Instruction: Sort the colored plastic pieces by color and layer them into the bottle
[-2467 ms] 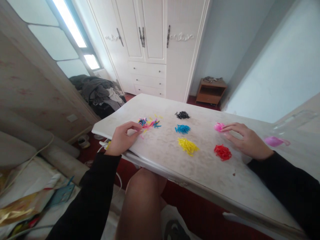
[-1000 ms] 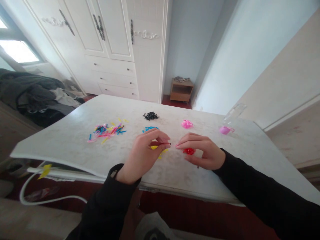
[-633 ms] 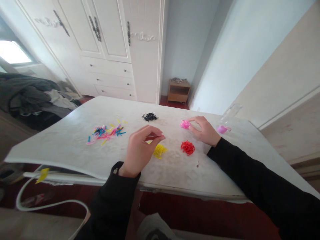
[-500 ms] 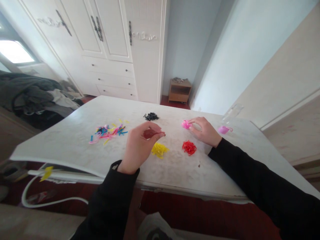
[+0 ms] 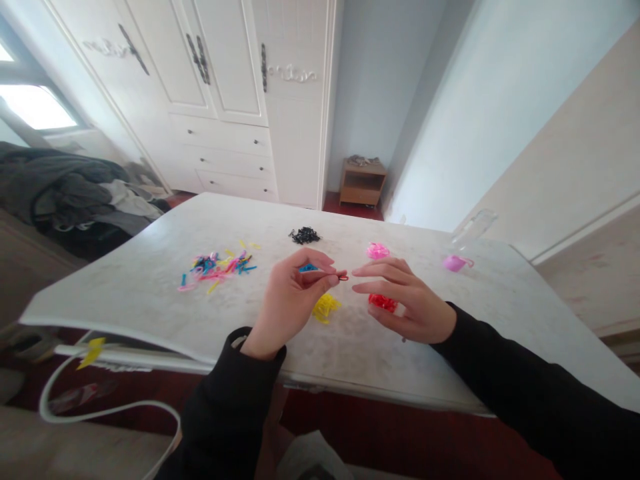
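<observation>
Drawn back from the rounded pile of small pink bands [image 5: 378,251], the right hand [image 5: 420,303], fingers apart, faces the left hand [image 5: 289,297] pinching a thin reddish loop [image 5: 344,278] above the stained white tabletop [image 5: 240,220].

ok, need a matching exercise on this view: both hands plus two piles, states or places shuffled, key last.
1. left hand
2. right hand
3. red pile
4. mixed pile

A. multicoloured, leftmost of the piles
B. fingers parted
C. partly hidden behind a hand
D. pinching a small loop

Pairs: 1-D, 2-B, 3-C, 4-A
</observation>
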Demonstrator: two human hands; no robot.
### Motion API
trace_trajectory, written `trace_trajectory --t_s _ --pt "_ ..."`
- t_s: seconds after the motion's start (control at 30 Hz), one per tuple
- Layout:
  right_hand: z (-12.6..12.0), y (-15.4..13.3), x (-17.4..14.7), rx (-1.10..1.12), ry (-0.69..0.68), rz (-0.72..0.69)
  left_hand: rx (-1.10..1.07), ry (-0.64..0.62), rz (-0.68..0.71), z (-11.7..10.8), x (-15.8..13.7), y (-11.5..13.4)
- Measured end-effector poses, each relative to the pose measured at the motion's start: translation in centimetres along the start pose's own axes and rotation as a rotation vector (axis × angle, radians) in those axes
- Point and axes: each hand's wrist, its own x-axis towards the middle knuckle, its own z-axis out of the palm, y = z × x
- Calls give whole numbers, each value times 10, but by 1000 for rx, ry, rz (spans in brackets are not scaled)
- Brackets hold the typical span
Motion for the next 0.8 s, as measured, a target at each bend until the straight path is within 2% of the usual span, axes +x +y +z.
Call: trace_trajectory --t_s 0.43,0.8 --pt "5 -3 -2 116 -37 -19 3 -12 -22 4 -2 0" --pt "6 -6 -2 83 -35 -7 4 -16 -35 4 -4 2"
